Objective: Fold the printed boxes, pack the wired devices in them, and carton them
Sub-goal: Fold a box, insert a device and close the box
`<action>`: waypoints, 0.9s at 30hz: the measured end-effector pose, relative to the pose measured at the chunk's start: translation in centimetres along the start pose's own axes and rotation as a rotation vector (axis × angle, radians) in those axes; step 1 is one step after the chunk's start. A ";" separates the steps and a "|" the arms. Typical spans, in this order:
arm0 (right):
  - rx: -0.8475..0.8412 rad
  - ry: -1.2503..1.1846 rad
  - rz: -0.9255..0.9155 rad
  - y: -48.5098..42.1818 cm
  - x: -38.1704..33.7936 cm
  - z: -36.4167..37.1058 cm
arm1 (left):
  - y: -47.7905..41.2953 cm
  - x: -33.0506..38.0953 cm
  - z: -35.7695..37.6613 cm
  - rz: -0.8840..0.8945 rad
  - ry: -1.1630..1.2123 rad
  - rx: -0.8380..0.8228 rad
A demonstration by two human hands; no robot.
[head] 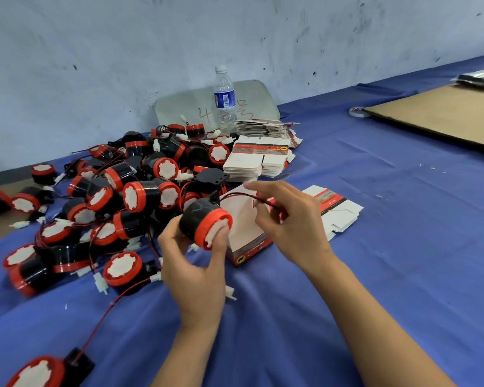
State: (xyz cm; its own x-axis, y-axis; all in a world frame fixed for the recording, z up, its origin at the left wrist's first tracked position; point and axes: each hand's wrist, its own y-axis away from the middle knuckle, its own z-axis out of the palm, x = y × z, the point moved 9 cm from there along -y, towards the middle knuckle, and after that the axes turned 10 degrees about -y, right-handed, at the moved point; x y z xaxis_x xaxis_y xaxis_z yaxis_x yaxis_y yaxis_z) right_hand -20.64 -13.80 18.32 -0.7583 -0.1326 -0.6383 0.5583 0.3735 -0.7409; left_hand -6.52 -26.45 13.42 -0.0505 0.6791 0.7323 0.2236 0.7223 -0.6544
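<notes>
Wired device [204,222]: black body, red cap, held above the surface in my left grip [193,263], fingers curled round it. Right grip [288,219] pinches its wire [243,195] just over the erected printed box [246,233].

Step, as I judge: packing. Next: gather the wire and seat the device in the open box.

Surface [375,247]: blue cloth, carrying device pile [118,196], flat box stacks [257,160], water bottle [224,99], cardboard sheet [444,113].

Scuffed pale wall [123,51] behind.

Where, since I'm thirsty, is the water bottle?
Head view, upper centre: the bottle stands by the wall, behind the device pile and left of the flat box stack.
</notes>
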 end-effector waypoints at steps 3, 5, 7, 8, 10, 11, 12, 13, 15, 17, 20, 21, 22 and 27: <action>-0.162 0.079 -0.156 0.4 -2.1 1.6 | -0.2 -0.6 -0.1 -0.062 -0.016 -0.003; -0.199 0.151 -0.230 0.9 -3.1 2.4 | -0.2 -0.3 -0.3 -0.060 -0.033 -0.013; -0.242 0.164 -0.264 1.2 -3.8 3.2 | -0.3 0.2 -0.4 -0.050 -0.042 -0.023; -0.259 0.168 -0.272 1.3 -3.9 3.4 | -0.3 0.5 -0.4 -0.046 -0.057 -0.032; -0.262 0.185 -0.264 1.4 -3.9 3.3 | -0.4 1.0 -0.2 -0.030 -0.087 -0.071; -0.256 0.183 -0.244 1.4 -3.7 3.3 | -0.4 1.2 -0.1 -0.010 -0.094 -0.094; -0.249 0.165 -0.208 1.5 -3.4 3.2 | -0.4 1.5 0.1 0.027 -0.098 -0.115; -0.237 0.132 -0.153 1.4 -2.9 3.1 | -0.4 1.8 0.4 0.077 -0.101 -0.135; -0.174 0.043 -0.009 1.0 -1.4 2.5 | 0.0 2.0 1.2 0.141 -0.066 -0.188; -0.073 -0.021 0.122 0.5 0.4 1.2 | 0.5 1.6 2.5 0.104 0.029 -0.282; -0.038 -0.008 0.288 0.4 2.9 0.4 | 1.3 0.5 4.6 0.020 0.008 -0.426; -0.066 0.045 0.306 0.5 3.3 0.6 | 1.4 0.1 5.1 -0.015 -0.006 -0.469; -0.101 0.104 0.307 0.7 3.5 1.0 | 1.6 -0.5 5.5 -0.059 -0.002 -0.509; -0.248 0.264 0.265 1.5 3.5 2.5 | 1.8 -2.9 5.8 -0.148 -0.048 -0.556</action>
State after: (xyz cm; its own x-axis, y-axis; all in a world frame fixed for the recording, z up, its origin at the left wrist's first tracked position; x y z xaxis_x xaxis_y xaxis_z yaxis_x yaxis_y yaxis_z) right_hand -21.62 -15.95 14.46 -0.6779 0.2244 -0.7000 0.6716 0.5764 -0.4656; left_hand -11.61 -26.34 9.06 -0.1619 0.5903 0.7908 0.6878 0.6421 -0.3386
